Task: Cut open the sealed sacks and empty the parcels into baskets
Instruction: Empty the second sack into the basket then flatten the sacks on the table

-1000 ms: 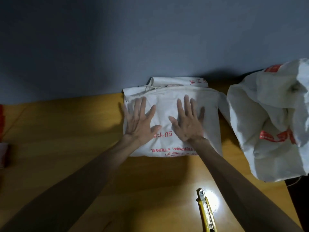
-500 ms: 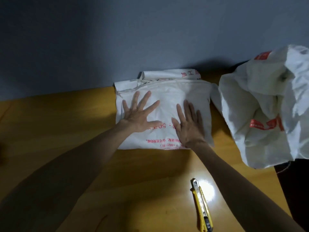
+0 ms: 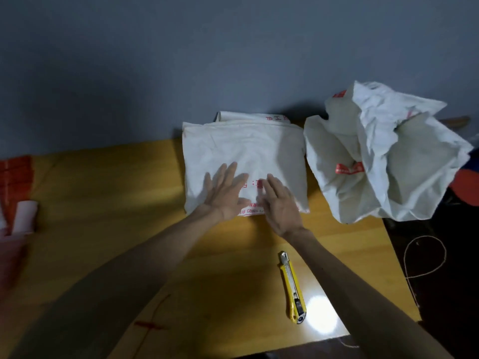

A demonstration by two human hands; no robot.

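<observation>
A folded white woven sack [image 3: 246,149] with red print lies flat on the yellow table [image 3: 108,193] against the grey wall. My left hand [image 3: 225,193] and my right hand [image 3: 280,206] lie side by side over its near edge, fingers straight, holding nothing. A crumpled, bulging white sack [image 3: 383,161] with red markings sits at the table's right end. A yellow utility knife [image 3: 291,286] lies on the table below my right forearm.
A red string [image 3: 155,317] lies near the front edge. A white roll [image 3: 26,216] and red material [image 3: 15,177] sit at the far left. A loop of pale twine [image 3: 425,257] hangs over the dark area past the table's right edge.
Both hands have slid back toward me from the middle of the folded sack to its near edge. The view has shifted, bringing the left-side items and the twine into sight.
</observation>
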